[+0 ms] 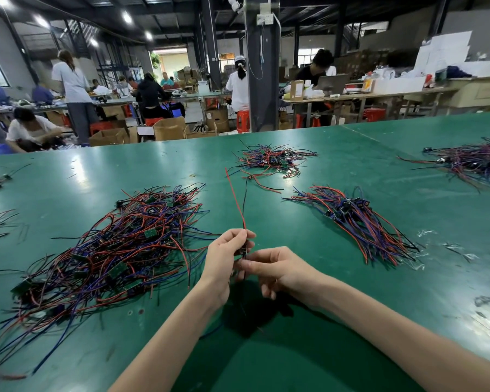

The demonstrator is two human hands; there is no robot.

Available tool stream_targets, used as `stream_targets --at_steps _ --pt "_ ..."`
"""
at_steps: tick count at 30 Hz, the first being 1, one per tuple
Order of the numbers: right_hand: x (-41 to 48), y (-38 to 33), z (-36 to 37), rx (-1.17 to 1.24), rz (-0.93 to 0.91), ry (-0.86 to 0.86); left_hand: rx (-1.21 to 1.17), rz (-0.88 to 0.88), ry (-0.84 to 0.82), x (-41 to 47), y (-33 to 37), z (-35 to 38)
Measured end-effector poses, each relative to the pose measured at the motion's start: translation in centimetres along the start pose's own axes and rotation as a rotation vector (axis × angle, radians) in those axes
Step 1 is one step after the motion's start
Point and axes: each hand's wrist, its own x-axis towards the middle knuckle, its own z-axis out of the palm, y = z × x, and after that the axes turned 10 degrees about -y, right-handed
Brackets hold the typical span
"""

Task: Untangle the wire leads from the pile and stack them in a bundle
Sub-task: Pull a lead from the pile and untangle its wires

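I've got one lead, thin red and black wires on a small dark board (239, 205), held up just right of the big tangled pile of red, blue and black wire leads (119, 244). My left hand (224, 258) pinches its wires and my right hand (277, 267) pinches below the board. Next, I reckon, I straighten it and lay it along the combed bundle of leads (359, 222) well right of the pile.

Two hands (224, 261) (280, 268), one wire lead (236, 200), one pile (111, 250), one bundle (359, 224) (plus two farther heaps (272, 159) (475, 162))
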Motion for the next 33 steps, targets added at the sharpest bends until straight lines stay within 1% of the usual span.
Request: stream_targets --at_steps 5,8,12,16,19,22,29,33 --pt "0.2 -0.1 -0.5 0.051 -0.011 0.122 -0.033 -0.018 -0.095 0.0 -0.1 0.6" --pt "0.1 -0.3 -1.0 0.087 -0.015 0.164 -0.076 -0.004 -0.165 0.1 -0.2 0.5" --pt "0.2 -0.4 -1.3 0.083 -0.037 0.208 -0.047 -0.021 -0.196 0.3 -0.8 0.6" --pt "0.2 -0.5 -1.4 -0.008 -0.034 0.185 -0.057 0.047 -0.147 0.4 -1.1 0.4" --pt "0.2 -0.6 -1.5 -0.080 -0.022 0.156 0.053 0.135 -0.106 0.5 -1.3 0.1" --pt "0.1 -0.6 -1.5 -0.093 0.002 0.121 0.119 0.183 -0.113 0.5 -1.6 0.1" --pt "-0.2 -0.9 -1.7 -0.175 0.031 0.100 0.219 0.203 -0.141 0.8 -2.1 -0.1" --pt "-0.3 -0.8 -1.5 -0.195 0.038 0.062 0.186 0.159 -0.153 1.0 -2.0 -0.3"
